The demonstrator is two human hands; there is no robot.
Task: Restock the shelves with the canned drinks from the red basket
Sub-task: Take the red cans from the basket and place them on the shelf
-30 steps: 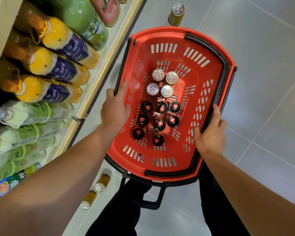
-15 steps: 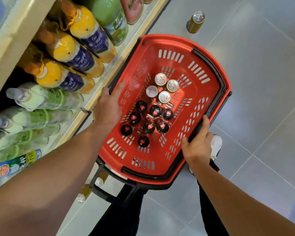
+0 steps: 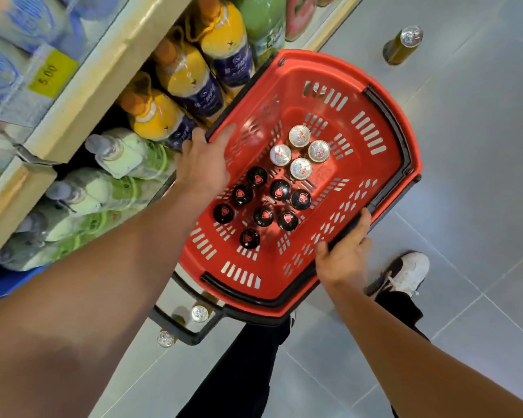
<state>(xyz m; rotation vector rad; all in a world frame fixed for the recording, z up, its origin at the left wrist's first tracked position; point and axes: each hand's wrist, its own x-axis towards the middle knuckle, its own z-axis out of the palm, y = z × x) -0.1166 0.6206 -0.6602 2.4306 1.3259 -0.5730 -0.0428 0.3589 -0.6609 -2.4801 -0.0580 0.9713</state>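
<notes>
Grey tiled floor (image 3: 480,176) fills the right of the frame; stocked shelves (image 3: 82,95) of bottled drinks run down the left. Red basket (image 3: 372,95) sits centre frame, carried level, likely so the cans stay upright. Left hand (image 3: 204,164) closes over the rim nearest the shelves; right hand (image 3: 343,257) curls round the black edge at lower right. Silver-topped cans (image 3: 299,152) cluster mid-basket, black-topped cans (image 3: 263,203) just below them, all standing. Judgement: two-handed hold steadies the load beside the shelf; no can taken out yet. One stray can (image 3: 403,45) stands on the floor, upper right.
</notes>
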